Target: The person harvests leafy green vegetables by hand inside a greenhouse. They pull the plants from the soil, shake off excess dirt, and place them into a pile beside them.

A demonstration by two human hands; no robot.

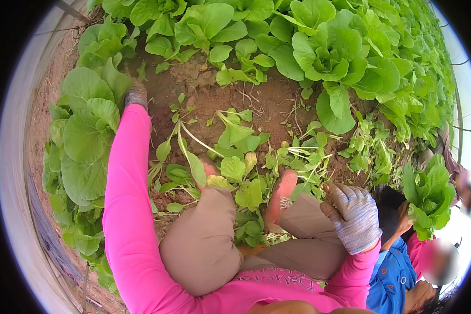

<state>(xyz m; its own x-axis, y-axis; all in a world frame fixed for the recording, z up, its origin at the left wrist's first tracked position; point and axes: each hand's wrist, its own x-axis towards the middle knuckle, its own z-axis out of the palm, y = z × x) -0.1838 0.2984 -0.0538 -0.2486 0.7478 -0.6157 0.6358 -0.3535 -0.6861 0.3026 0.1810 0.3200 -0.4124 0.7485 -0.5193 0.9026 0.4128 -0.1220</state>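
My left hand (136, 92), in a soiled knit glove, reaches out to the base of a leafy green plant (87, 88) at the left of the bed. The leaves and soil partly hide its fingers, so its grip cannot be told. Near my knee on the right, my right hand (351, 216) wears a grey-white glove with a stained palm side; its fingers are loosely bent and I see nothing held in it. Between the two hands, loose leaves and stalks (235, 133) lie on the brown soil (208, 90) around my red shoes (284, 190).
Dense leafy greens (329, 55) grow across the front and right. A co-worker in blue (392, 274) at the lower right holds a leafy green head (429, 196). Another person is partly visible at the far right. Plastic sheeting (15, 157) curves along the left.
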